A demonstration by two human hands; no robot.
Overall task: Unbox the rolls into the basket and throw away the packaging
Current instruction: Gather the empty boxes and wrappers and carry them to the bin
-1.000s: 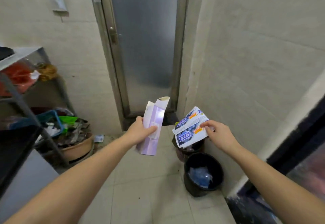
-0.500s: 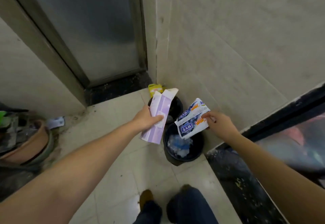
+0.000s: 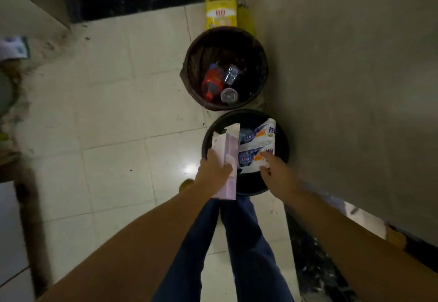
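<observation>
My left hand (image 3: 214, 171) grips an empty purple carton (image 3: 228, 157) with its top flap torn open, held over the left rim of the near black bin (image 3: 283, 145). My right hand (image 3: 276, 173) pinches the lower edge of white and blue plastic wrappers (image 3: 257, 148) with orange print, held directly above the same bin's opening. Both pieces of packaging hang over the bin and hide most of its inside. No rolls and no basket are in view.
A second dark bin (image 3: 189, 64) stands just beyond, holding a red bottle (image 3: 213, 81) and a clear cup. A yellow bag (image 3: 220, 12) leans behind it. A grey wall (image 3: 355, 76) runs along the right. My legs (image 3: 237, 242) stand on pale floor tiles.
The view has tilted down and moved closer to the bins. Both hands have carried the carton and the wrappers from beside the near bin to right over its opening.
</observation>
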